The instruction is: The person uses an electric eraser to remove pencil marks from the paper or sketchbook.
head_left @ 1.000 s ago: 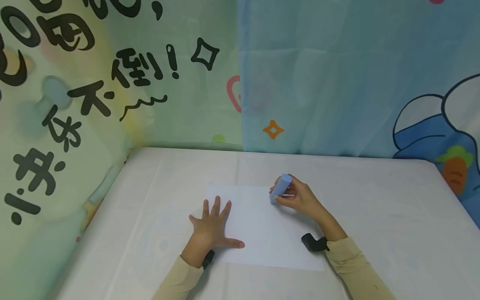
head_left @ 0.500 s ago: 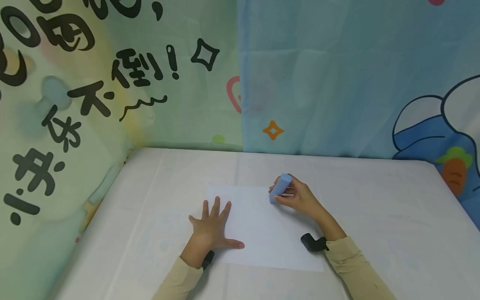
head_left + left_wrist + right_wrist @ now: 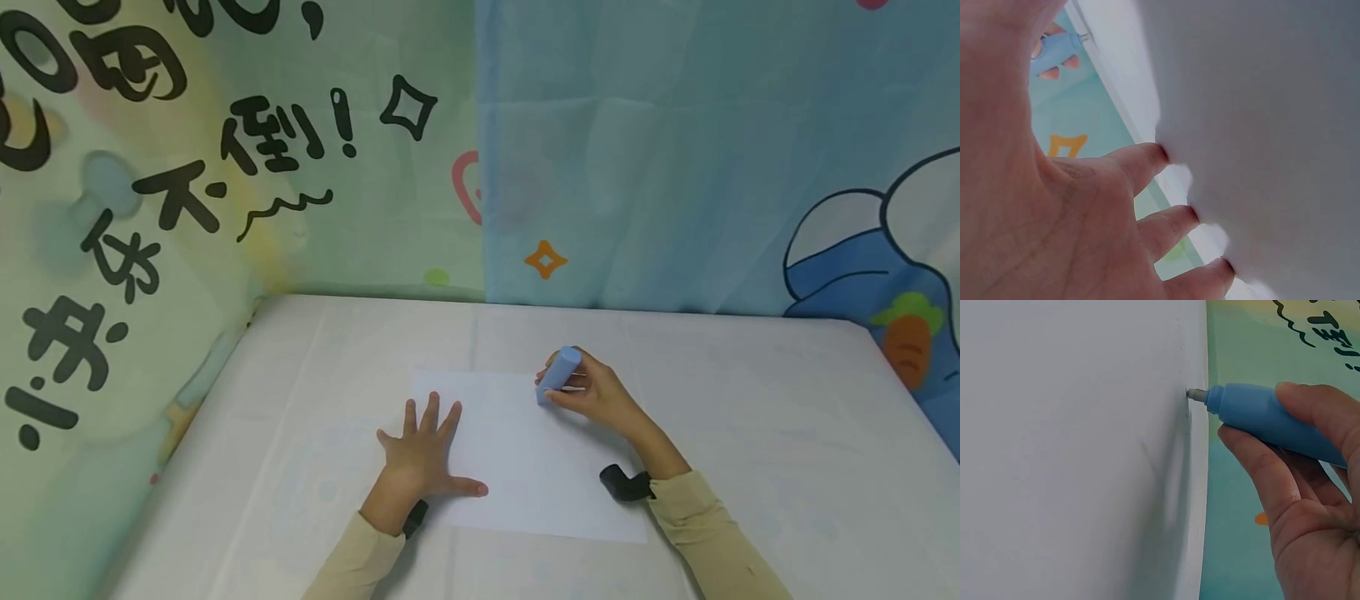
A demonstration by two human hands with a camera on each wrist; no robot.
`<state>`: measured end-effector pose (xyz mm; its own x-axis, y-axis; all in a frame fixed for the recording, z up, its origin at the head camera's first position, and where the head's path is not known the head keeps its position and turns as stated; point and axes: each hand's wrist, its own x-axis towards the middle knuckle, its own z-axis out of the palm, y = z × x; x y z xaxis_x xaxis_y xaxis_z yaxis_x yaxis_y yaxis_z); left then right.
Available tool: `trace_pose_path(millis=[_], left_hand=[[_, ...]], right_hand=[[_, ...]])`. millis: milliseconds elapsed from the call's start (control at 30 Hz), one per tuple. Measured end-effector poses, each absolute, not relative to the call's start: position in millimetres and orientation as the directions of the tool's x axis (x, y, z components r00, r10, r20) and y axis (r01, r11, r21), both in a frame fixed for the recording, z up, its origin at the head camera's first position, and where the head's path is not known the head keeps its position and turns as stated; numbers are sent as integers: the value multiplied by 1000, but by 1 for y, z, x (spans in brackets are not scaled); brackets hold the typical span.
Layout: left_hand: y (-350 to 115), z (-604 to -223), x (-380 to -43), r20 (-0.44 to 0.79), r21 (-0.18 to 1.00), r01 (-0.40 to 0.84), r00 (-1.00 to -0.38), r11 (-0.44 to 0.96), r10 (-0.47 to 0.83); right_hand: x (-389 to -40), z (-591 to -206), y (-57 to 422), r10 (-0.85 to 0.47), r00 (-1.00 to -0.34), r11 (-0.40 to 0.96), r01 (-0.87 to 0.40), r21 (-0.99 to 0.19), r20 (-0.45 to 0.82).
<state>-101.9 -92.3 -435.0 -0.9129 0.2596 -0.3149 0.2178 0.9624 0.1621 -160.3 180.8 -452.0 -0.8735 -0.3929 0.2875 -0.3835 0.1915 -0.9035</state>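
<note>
A sheet of white paper (image 3: 517, 475) lies on the table. My left hand (image 3: 418, 462) rests on its left side with fingers spread; in the left wrist view the fingertips (image 3: 1155, 152) press on the paper. Over the paper's upper right, my right hand (image 3: 600, 398) grips a thick light-blue electric eraser (image 3: 561, 372), tilted, between thumb and fingers. In the right wrist view the narrow grey tip of the electric eraser (image 3: 1260, 412) meets the paper surface, with small dark specks around it. Any marks on the paper are too faint to tell in the head view.
A white cloth covers the table (image 3: 757, 417). Printed curtains hang behind it: a green one with black lettering (image 3: 360, 242) at left, a blue one (image 3: 675, 167) at right. Black wrist cameras sit at both cuffs, the right one (image 3: 626, 485) standing out over the paper's edge.
My right hand has shifted very slightly to the left with the electric eraser in its grip. The left hand stays in place on the paper.
</note>
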Motion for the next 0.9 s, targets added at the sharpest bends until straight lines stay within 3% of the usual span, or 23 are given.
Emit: trace_pose_path(millis=[900], left_hand=[[-91, -434, -101, -323, 160, 212, -912, 964, 254]], right_hand=[[-159, -454, 183, -403, -864, 195, -404, -894, 302]])
